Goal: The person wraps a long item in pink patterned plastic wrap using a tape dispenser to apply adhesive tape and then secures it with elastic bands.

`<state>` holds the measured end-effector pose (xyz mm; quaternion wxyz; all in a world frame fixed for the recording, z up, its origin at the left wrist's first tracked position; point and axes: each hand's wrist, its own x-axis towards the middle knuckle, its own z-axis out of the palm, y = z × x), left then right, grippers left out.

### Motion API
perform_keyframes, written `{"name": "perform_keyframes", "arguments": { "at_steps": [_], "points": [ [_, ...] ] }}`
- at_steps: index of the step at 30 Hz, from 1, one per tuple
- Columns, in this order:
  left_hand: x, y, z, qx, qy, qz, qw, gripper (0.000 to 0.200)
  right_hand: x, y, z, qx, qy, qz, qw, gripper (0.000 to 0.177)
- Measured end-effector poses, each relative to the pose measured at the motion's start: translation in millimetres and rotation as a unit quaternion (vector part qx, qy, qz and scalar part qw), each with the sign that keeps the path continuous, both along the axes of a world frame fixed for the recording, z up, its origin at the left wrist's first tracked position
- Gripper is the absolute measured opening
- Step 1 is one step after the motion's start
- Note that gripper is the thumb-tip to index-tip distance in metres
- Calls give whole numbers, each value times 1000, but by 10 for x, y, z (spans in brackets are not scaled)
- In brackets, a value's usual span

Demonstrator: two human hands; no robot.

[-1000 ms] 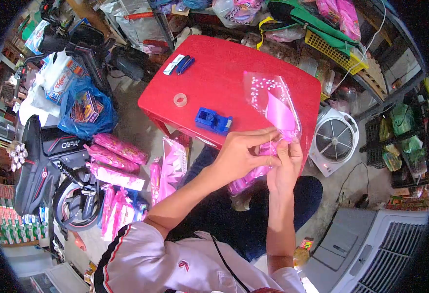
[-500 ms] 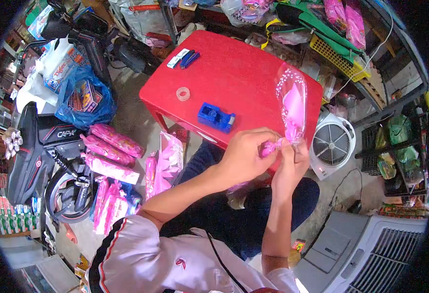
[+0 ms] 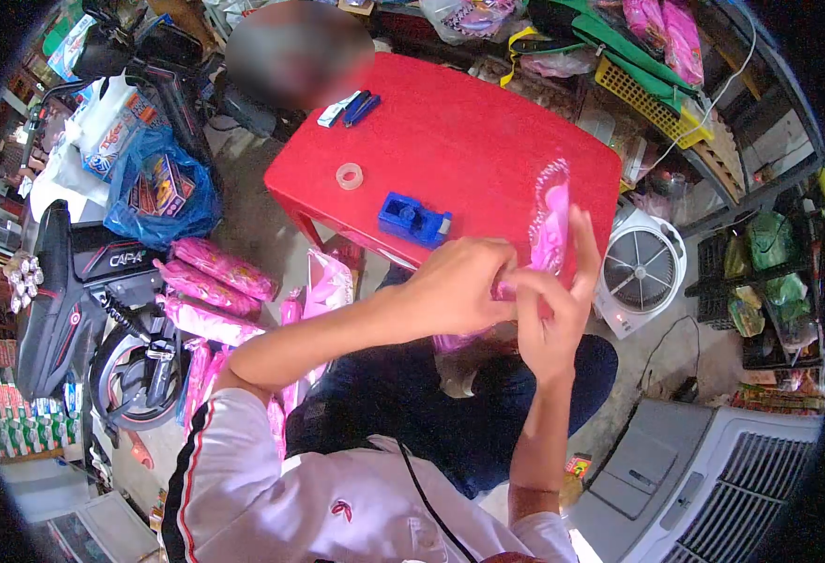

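Note:
A pink item in a clear wrapper with white dots (image 3: 550,225) stands up from between my two hands, over the right part of the red table (image 3: 450,122). My left hand (image 3: 469,286) is closed round its lower end. Touching the same end, my right hand (image 3: 551,314) pinches with thumb and index finger, while its other fingers point up. Left of the hands, a blue tape dispenser (image 3: 412,220) lies on the table, with a tape roll (image 3: 349,175) and a blue stapler (image 3: 363,108) farther back.
Pink packages (image 3: 215,272) lie on the floor at the left, beside a black motorbike seat (image 3: 51,291) and a blue bag (image 3: 162,192). A round fan (image 3: 640,267) stands right of the table; a grey cooler (image 3: 713,469) is at lower right. Shelves line the back.
The wrapped item has tilted and sunk slightly between the hands. My right hand's outer fingers have spread upward. A blurred shape has appeared behind the table's back left corner.

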<state>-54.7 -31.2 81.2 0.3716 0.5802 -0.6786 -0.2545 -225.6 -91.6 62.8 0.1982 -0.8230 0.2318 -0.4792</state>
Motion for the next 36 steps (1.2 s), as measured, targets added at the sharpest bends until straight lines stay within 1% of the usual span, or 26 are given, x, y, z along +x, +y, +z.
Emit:
{"name": "perform_keyframes", "arguments": {
  "at_steps": [1, 2, 4, 7, 10, 13, 16, 19, 21, 24, 28, 34, 36],
  "points": [
    [37, -5, 33, 20, -14, -19, 1000, 32, -13, 5, 56, 9, 23, 22, 999, 18],
    [68, -11, 40, 18, -24, -29, 999, 35, -22, 9, 109, 17, 46, 45, 998, 15],
    [123, -24, 52, 14, -43, -50, 998, 41, -35, 12, 177, 30, 66, 68, 995, 16],
    [189, -29, 183, 54, -86, -90, 991, 53, -43, 46, 249, 35, 99, 90, 990, 14],
    [227, -42, 264, 90, -107, -118, 983, 60, -72, 68, 304, 31, 128, 117, 984, 14],
    [240, -40, 344, 85, -155, -123, 976, 64, -113, 61, 349, 11, 164, 136, 977, 13],
    [242, -58, 291, 98, -171, -152, 968, 64, -123, 99, 441, -20, 224, 135, 965, 11],
    [230, -41, 200, 72, -162, -167, 970, 60, -148, 102, 561, -72, 284, 138, 946, 10],
    [191, -8, 235, 63, -155, -156, 973, 54, -175, 49, 609, -118, 308, 141, 933, 11],
    [198, 5, 297, 43, -137, -158, 977, 43, -223, 17, 675, -150, 316, 124, 929, 13],
    [291, -25, 358, -7, -104, -194, 975, 32, -283, 3, 645, -171, 284, 108, 937, 16],
    [364, 28, 356, -34, -38, -237, 970, 25, -320, -32, 486, -206, 233, 90, 946, 19],
    [378, 66, 338, -67, -31, -244, 967, 21, -301, -44, 448, -209, 211, 86, 951, 20]
  ]
}}
